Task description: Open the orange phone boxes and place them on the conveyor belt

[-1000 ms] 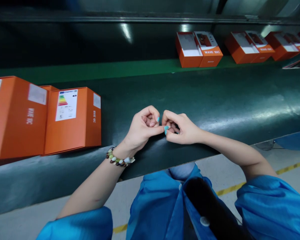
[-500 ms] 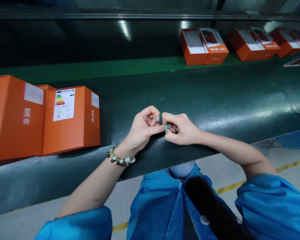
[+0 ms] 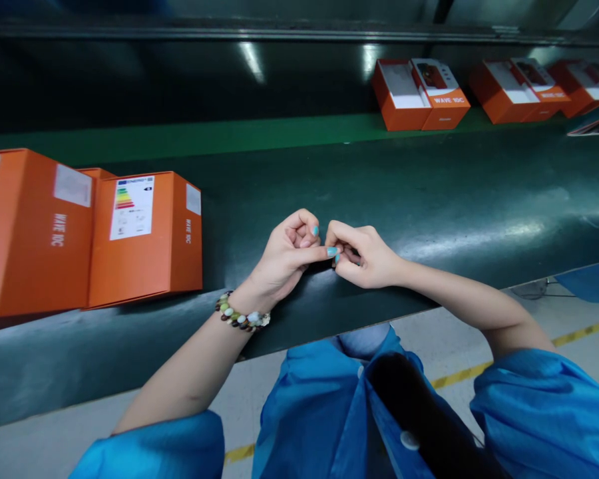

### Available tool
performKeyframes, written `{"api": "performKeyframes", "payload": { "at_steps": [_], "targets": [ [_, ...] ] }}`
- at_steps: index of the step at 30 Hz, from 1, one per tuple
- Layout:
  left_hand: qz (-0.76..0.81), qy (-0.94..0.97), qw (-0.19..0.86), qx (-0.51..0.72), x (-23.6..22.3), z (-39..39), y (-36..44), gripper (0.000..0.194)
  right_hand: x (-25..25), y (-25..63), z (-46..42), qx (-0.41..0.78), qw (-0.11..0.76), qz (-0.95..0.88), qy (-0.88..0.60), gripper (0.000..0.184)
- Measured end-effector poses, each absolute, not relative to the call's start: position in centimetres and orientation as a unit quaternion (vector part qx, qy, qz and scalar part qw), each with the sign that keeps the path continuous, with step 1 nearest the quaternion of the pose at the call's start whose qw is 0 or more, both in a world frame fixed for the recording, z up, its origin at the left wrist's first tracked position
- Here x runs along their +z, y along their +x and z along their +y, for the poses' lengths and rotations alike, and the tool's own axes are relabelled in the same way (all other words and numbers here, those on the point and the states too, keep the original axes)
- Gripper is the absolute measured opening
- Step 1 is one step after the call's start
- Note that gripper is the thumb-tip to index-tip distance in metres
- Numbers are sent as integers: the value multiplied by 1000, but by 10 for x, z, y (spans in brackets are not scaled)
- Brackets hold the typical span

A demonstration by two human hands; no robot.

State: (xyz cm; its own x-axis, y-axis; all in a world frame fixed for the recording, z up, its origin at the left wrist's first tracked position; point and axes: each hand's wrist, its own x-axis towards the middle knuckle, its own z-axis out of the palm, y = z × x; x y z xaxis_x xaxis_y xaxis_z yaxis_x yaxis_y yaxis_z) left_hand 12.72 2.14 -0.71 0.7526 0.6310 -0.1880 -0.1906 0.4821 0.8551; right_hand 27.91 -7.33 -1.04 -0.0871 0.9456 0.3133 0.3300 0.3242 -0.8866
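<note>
Both the left hand [image 3: 290,258] and the right hand [image 3: 372,258] curl inward, touching over a dark surface [image 3: 289,179]; whether either grip pinches anything cannot be told. The nearest orange box [image 3: 130,263] rests leftward, apart, closer to the left hand.

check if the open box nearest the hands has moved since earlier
Yes, the open box has shifted right, away from the right-hand energy-label box, which stays put.
</note>
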Motion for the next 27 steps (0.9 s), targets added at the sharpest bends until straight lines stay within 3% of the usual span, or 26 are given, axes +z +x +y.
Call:
{"api": "performKeyframes", "payload": {
  "at_steps": [11, 27],
  "targets": [
    [227, 479, 807, 259, -8, 22, 127, 47, -4, 281, -72, 402, 463, -621, -488, 13],
    [216, 525, 777, 271, -10, 22, 126, 46, -4, 280, -72, 382, 465, -631, -490, 13]
  ]
}}
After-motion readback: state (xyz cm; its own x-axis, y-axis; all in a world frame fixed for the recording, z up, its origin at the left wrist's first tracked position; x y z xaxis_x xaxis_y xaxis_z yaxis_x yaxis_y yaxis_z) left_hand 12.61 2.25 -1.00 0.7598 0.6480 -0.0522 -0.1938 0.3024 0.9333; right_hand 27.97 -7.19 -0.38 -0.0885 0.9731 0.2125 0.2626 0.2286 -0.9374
